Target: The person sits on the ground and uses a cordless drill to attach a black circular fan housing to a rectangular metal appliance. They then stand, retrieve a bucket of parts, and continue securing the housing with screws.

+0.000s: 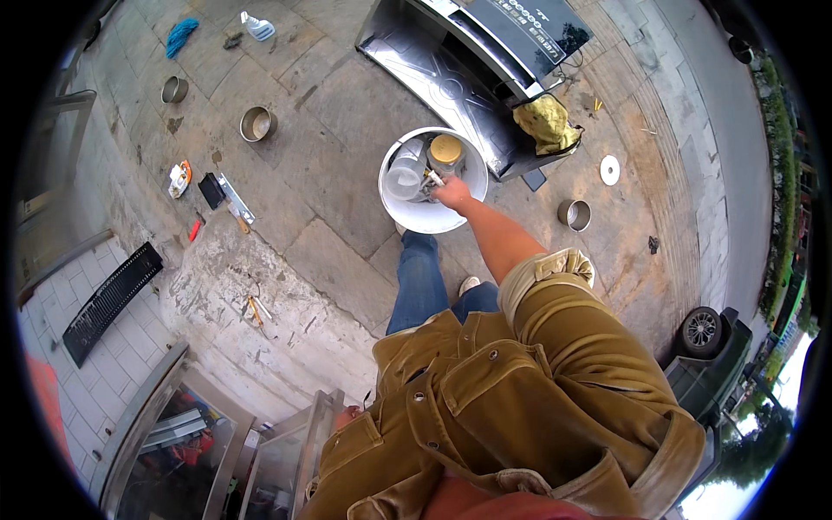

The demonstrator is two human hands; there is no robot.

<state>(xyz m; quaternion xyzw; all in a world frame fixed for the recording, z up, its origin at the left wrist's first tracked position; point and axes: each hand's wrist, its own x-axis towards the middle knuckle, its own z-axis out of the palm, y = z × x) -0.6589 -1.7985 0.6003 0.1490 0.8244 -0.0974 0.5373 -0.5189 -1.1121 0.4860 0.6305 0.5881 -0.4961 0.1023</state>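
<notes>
My right hand [452, 193] reaches over the rim of a white bucket [387, 186], its fingers closed around something small and whitish-grey that I cannot make out. Inside the bucket, beside that hand, stand a clear jar with a yellow lid [446, 148] and a clear plastic container [403, 179]. The bucket rests on the paving in front of my feet. Only a bit of my left hand [348, 415] shows past the brown jacket, close to the frame of a glass-doored cabinet [321, 433]; its fingers are hidden.
A dark metal appliance housing [416, 74] lies just beyond the bucket, with a yellow cloth [546, 124] on its corner. Metal cups [258, 124], a spray bottle [257, 27], a blue rope bundle [181, 38], a white disc [610, 170] and hand tools [236, 199] are scattered on the ground.
</notes>
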